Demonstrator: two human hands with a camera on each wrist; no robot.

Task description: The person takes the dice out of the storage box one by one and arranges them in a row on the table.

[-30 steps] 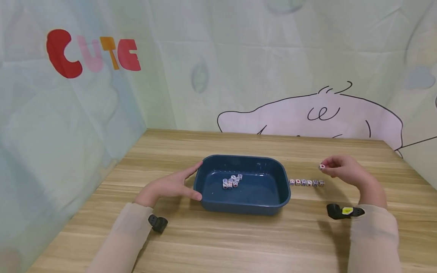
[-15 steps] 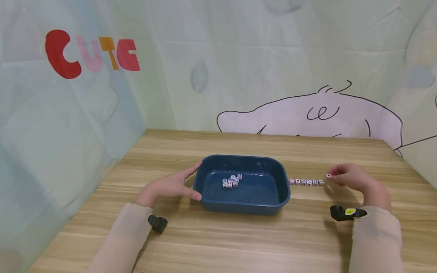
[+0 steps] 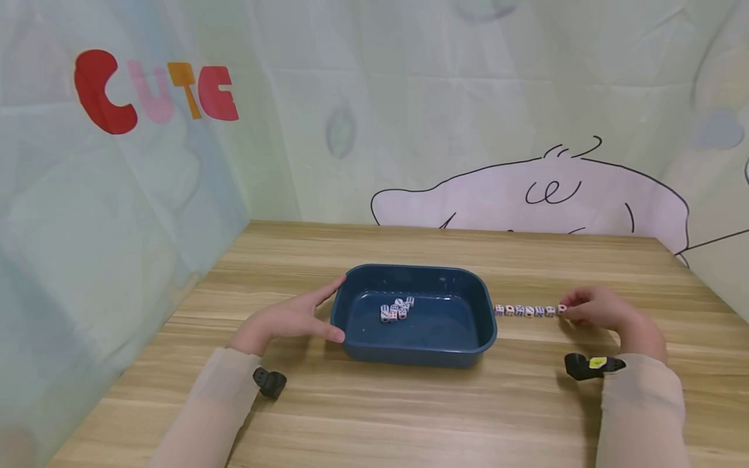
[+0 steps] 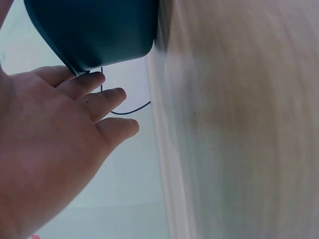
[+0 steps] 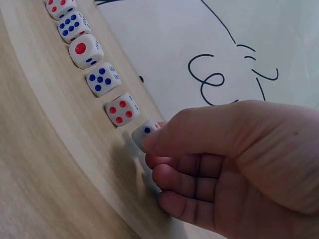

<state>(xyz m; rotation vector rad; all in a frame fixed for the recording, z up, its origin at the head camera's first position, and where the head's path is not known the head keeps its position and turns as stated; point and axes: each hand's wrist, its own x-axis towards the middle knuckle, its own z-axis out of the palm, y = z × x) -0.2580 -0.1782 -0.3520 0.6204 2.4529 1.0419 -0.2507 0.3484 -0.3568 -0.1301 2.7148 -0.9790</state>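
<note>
Pinching a white die [image 3: 562,309] between thumb and fingertips, the right hand [image 3: 605,315] holds it at the far end of a row of dice [image 3: 529,311], just beside the last one, a narrow gap between them; whether it touches the wood I cannot tell. The row runs up to the right side of a dark blue tray [image 3: 415,356], in which more dice [image 3: 402,313] sit clustered left of centre. The left hand [image 3: 287,316], thumb and fingers spread, touches the tray's left end. Beneath lies a wood-grained table [image 3: 409,416]; behind hangs a pale printed backdrop [image 3: 304,130].
</note>
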